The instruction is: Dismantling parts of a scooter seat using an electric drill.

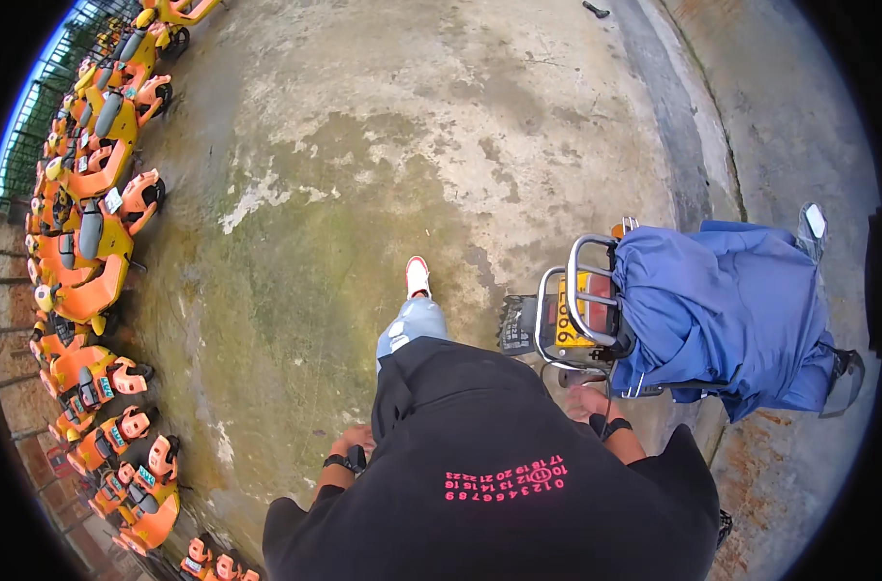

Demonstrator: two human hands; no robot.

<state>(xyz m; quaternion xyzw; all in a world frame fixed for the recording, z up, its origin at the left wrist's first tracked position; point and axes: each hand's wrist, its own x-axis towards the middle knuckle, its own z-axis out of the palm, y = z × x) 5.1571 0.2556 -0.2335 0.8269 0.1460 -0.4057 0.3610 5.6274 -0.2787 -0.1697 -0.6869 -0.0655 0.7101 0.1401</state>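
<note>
My left hand (357, 435) hangs low at my left side, partly behind my dark shirt (499, 523), with a black band on the wrist. My right hand (581, 402) is just below the rear chrome rack (586, 337) of a parked two-wheeler, near a thin dark cord; whether it touches either is unclear. Both hands' fingers are too hidden to read. The two-wheeler has a yellow plate (572, 320) and a blue cloth (712, 310) draped over it. My white shoe (417, 278) is forward on the concrete.
Rows of orange and yellow scooters (92, 252) line the left side beside a fence (19, 126). The stained concrete ground (383, 174) stretches ahead, with a long crack along the right. A small dark object (596, 11) lies at the far top.
</note>
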